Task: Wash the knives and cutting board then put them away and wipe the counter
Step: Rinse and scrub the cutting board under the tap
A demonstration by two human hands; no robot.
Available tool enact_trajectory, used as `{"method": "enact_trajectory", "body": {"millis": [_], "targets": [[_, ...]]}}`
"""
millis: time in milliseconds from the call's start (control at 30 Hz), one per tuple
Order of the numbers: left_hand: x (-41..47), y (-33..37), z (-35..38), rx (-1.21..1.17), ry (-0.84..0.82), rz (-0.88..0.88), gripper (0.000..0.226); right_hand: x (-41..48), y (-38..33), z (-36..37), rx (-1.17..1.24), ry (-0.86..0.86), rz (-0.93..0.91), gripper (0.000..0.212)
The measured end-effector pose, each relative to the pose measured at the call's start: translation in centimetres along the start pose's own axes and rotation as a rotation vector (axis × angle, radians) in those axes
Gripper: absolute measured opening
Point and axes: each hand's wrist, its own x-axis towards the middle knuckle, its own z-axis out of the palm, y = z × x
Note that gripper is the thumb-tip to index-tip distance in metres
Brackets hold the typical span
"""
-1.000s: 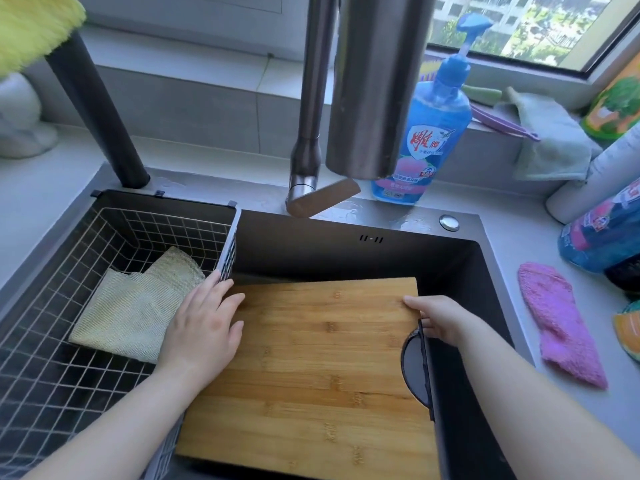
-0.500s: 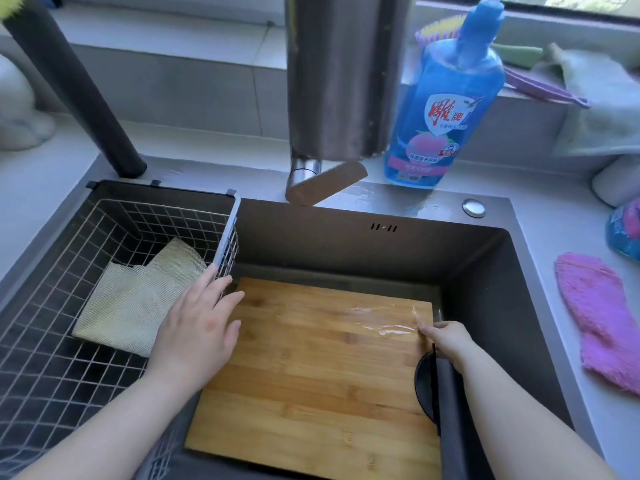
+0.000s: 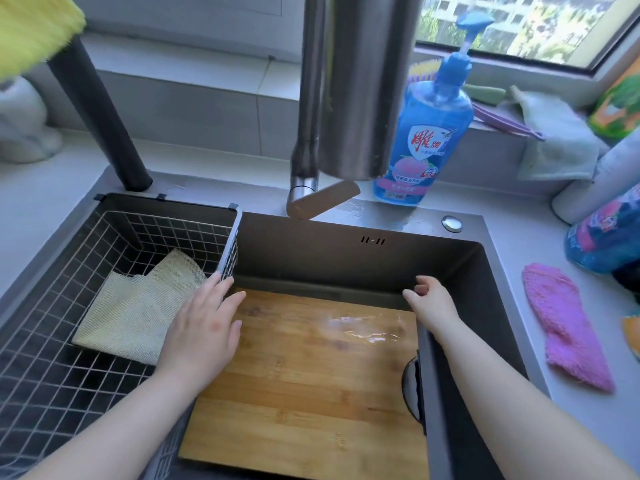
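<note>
Cutting board point(image 3: 304, 375) in sink point(image 3: 346, 261), left hand point(image 3: 204, 327) flat on it, right hand point(image 3: 433, 306) at its corner, grip unclear

- A wet cutting board point(image 3: 311, 375) lies in the sink point(image 3: 346, 261).
- The left hand point(image 3: 204, 327) rests flat on its left edge.
- The right hand point(image 3: 431, 303) is at its far right corner; grip unclear.

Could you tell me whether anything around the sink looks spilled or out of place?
A puddle of water lies on the sink's back rim, beside the blue soap bottle. Otherwise nothing stands out.
</note>
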Motion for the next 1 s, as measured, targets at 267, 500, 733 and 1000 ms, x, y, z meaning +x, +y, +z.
{"method": "enact_trajectory", "body": {"millis": [267, 500, 733, 1000], "targets": [[-1.0, 0.7, -1.7, -0.217, -0.088, -0.209, 0.055, -3.1, -14.4, -0.5, -0.016, 0.140, -0.522, 0.050], [-0.8, 0.6, -2.1, -0.186, -0.174, -0.203, 0.058, -2.5, -16.0, -0.6, -0.245, 0.055, -0.518, 0.023], [-0.7, 0.4, -2.3, -0.224, -0.180, -0.192, 0.059, -2.2, -15.4, -0.2, -0.231, 0.060, -0.521, 0.020], [-0.8, 0.4, -2.3, -0.242, -0.186, -0.185, 0.058, -1.0, -15.1, 0.4, -0.260, 0.108, -0.511, 0.016]]}}
